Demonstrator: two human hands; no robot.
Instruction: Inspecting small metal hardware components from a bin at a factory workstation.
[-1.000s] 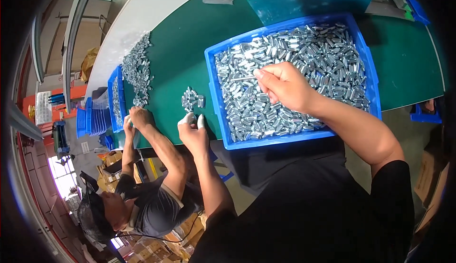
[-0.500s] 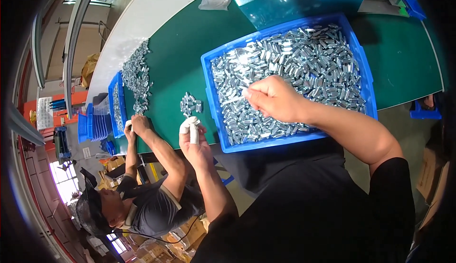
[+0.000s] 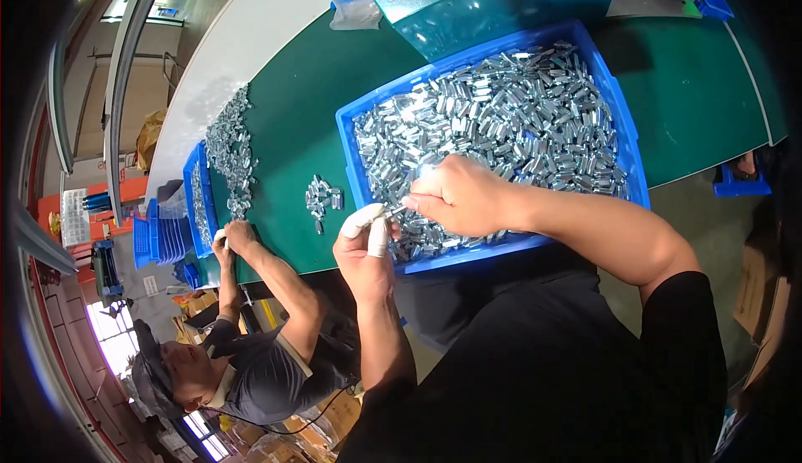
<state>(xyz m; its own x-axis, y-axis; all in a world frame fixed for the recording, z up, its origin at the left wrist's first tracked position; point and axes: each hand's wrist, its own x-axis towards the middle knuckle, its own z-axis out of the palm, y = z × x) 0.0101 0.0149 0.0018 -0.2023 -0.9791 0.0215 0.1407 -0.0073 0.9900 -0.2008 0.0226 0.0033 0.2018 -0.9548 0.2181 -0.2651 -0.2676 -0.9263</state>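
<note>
A blue tray (image 3: 628, 162) holds a heap of small, shiny, silvery metal pieces (image 3: 501, 108), elongated and faceted. Over its near left part my right hand (image 3: 468, 200) is closed, thumb and forefinger pinching a small metal piece (image 3: 395, 210). My left hand (image 3: 365, 254), with white coverings on thumb and forefinger, meets it at the tray's left edge. Its covered fingertips close on the other end of that same piece, which they partly hide. On the green tabletop left of the tray lies a small pile of like pieces (image 3: 319, 195), nearest to my left hand.
Behind the tray stands a teal machine (image 3: 501, 24), with a clear plastic bag (image 3: 355, 10) beside it. A co-worker (image 3: 251, 371) at the left handles pieces near a longer heap (image 3: 228, 150) and a smaller blue tray (image 3: 198, 204). Stacked blue bins (image 3: 163, 237) stand past that.
My right hand has come left and nearer from over the heap, and my left hand has moved right, so their fingertips now meet at a metal piece. The view has shifted slightly.
</note>
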